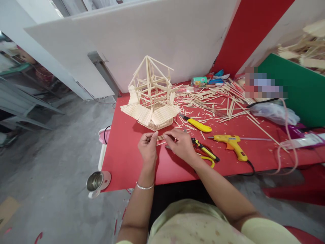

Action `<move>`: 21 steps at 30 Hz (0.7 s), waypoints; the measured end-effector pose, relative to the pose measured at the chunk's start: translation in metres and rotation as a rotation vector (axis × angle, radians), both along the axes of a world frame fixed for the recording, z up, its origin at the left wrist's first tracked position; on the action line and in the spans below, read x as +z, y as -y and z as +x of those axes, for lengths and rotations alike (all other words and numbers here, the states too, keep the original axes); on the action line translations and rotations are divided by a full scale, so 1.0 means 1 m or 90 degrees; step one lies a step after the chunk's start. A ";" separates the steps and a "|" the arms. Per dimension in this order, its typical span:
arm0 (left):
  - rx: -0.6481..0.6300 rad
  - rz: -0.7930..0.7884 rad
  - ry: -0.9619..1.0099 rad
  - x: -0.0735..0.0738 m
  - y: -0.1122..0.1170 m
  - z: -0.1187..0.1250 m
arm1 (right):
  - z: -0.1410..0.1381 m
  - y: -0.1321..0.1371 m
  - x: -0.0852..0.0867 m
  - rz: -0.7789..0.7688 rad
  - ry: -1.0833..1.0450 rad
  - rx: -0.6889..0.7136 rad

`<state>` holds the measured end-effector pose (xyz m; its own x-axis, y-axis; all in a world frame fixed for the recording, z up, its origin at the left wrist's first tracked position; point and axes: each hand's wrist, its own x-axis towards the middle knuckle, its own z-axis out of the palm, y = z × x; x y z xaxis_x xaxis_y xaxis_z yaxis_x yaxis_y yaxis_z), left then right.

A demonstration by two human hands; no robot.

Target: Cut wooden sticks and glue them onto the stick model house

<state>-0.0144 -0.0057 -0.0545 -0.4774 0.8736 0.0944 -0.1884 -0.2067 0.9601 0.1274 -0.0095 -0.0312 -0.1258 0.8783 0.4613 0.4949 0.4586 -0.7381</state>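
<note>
Backdrop: white wall panel (162,40) behind a red tabletop (127,149), from where I watch.
Fingers: left hand (149,144) and right hand (179,145) both pinched closed on short pale wooden sticks (160,138); I can't count them.
Beyond the hands: pale stick-built tower (139,113) with slatted eaves, upright on the tabletop.
Near left corner: white, steel-lined mug (105,181); I can't make out its bottom.
Right side: crumpled translucent plastic bag (275,113), contents unclear to me.
Hidden: right hand partly covers a yellow-and-black-handled tool (209,151).
Masked: pixelated patch (265,83) beyond the bag.
Cut off: green board (291,89), right edge.
</note>
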 end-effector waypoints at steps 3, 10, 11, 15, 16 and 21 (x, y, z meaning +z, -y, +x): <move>0.000 0.010 -0.077 -0.001 -0.001 0.002 | 0.001 0.003 0.000 -0.011 0.009 0.002; -0.023 0.010 -0.076 -0.003 -0.012 0.012 | 0.008 0.017 -0.003 -0.029 0.013 0.014; -0.029 0.018 -0.094 -0.005 -0.013 0.013 | 0.009 0.018 -0.004 -0.028 0.012 0.016; -0.030 0.034 -0.125 -0.010 -0.012 0.015 | 0.016 0.016 -0.005 -0.023 0.012 -0.023; -0.023 0.028 -0.127 -0.012 -0.012 0.015 | 0.018 0.014 -0.003 -0.021 0.006 -0.039; -0.021 0.013 -0.195 -0.015 -0.009 0.011 | 0.028 0.019 0.008 -0.044 0.096 -0.048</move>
